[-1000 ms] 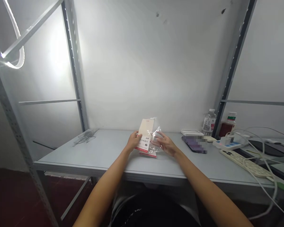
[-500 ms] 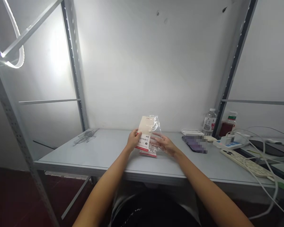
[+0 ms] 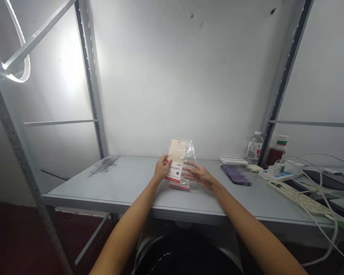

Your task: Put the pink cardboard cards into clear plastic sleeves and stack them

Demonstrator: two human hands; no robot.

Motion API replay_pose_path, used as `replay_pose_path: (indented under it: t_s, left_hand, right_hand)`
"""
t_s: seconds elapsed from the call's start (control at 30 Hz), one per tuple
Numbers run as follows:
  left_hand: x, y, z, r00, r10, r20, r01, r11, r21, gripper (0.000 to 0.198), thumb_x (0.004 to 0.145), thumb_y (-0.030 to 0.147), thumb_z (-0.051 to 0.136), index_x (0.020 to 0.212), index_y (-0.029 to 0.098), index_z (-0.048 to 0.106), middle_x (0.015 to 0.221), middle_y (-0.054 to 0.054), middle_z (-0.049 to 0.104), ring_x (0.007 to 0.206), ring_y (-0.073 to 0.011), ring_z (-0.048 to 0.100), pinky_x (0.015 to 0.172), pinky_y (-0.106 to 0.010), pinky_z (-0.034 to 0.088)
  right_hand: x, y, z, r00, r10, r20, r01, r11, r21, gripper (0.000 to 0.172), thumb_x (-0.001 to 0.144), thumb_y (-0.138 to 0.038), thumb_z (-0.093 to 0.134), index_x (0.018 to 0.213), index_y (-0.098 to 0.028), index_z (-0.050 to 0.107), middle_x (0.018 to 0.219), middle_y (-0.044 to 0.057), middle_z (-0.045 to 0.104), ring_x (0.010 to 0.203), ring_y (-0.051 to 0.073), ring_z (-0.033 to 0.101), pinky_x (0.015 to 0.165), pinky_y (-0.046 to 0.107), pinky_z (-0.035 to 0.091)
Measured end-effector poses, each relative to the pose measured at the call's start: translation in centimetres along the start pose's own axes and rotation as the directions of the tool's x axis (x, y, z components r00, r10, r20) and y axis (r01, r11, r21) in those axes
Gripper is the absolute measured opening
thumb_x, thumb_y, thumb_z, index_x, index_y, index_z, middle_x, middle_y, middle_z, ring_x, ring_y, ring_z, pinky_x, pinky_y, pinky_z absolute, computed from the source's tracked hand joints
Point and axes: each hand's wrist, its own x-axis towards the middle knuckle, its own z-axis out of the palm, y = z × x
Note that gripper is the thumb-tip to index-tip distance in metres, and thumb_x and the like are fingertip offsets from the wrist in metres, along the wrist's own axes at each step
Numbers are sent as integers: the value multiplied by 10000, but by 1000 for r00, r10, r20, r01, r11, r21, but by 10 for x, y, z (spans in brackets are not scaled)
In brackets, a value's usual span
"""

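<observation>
Left of the left hand, a hand could pass low over the tabletop as far as the dark tangled patch by the rear post. Straight ahead, the printed card and clear plastic sleeve stand in the way. Right of the right hand, a narrow gap ends at the smartphone; farther right, water bottle, power strip and looping white cable crowd the surface.

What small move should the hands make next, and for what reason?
Probably the right hand should pinch the clear bag to steady it: this hand is spread open at the bag, while the left hand grips the cream card. I cannot tell whether the card is inside.
</observation>
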Motion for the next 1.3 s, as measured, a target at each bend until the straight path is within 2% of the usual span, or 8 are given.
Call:
replay_pose_path:
  t_s: [0.17,0.5,0.73,0.93,1.3]
  left_hand:
    - [0,2,0,999,-32,-34,33,998,47,322,769,345,516,1048,186,541,901,-56,623,754,-142,578,644,-239,461]
    - [-2,4,2,999,1,-38,3,996,91,328,784,336,498,1072,184,530,893,-52,615,717,-132,566,605,-218,451]
    - [-4,5,5,999,-45,-11,45,999,-3,338,788,353,497,1078,181,504,981,-69,601,747,-126,575,607,-208,457]
    - [-2,-1,5,993,-117,15,118,982,-148,377,770,382,524,1087,190,456,836,-36,596,618,-97,554,530,-201,446]
    - [-3,1,5,995,-98,6,97,968,-230,375,751,381,547,1069,199,469,824,-28,585,629,-101,550,546,-220,454]
  right_hand:
    - [0,1,0,1000,0,2,0,1000,-17,400,762,-252,601,1145,-197,498,1070,82,615,925,217,630,920,415,451]
    - [0,2,1,1000,19,24,-19,1000,18,380,758,-239,611,1120,-196,500,1041,62,632,923,219,630,927,422,449]
    - [1,6,2,999,28,21,-28,1000,-8,384,768,-260,603,1124,-188,478,1049,89,643,944,217,623,927,424,443]
    - [-1,-1,6,999,17,47,-17,1000,-1,389,790,-255,572,1154,-164,469,1084,123,628,978,226,606,938,420,429]
    - [1,2,5,999,22,27,-24,998,66,405,798,-220,568,1188,-170,473,1140,115,601,999,214,595,943,401,431]
